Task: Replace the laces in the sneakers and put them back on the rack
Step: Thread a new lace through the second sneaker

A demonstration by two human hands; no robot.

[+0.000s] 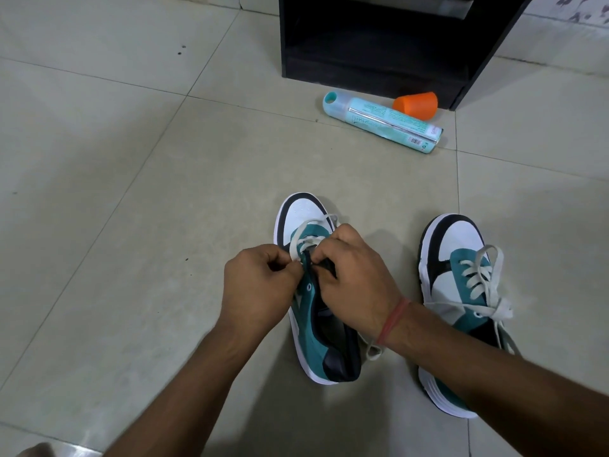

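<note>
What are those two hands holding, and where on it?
Both pinch the white lace of the left sneaker: the left hand beside the upper eyelets, the right hand over the tongue.

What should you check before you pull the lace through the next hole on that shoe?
1. Left hand pinches the lace: ok.
2. Right hand holds the shoe's eyelet edge: cannot tell, fingers hide it.
3. Left sneaker flat on the floor: ok.
4. Next eyelet free: ok.
5. Right sneaker laced: ok.
6. Rack shelf free: ok, though the can and orange cap lie before it.
</note>
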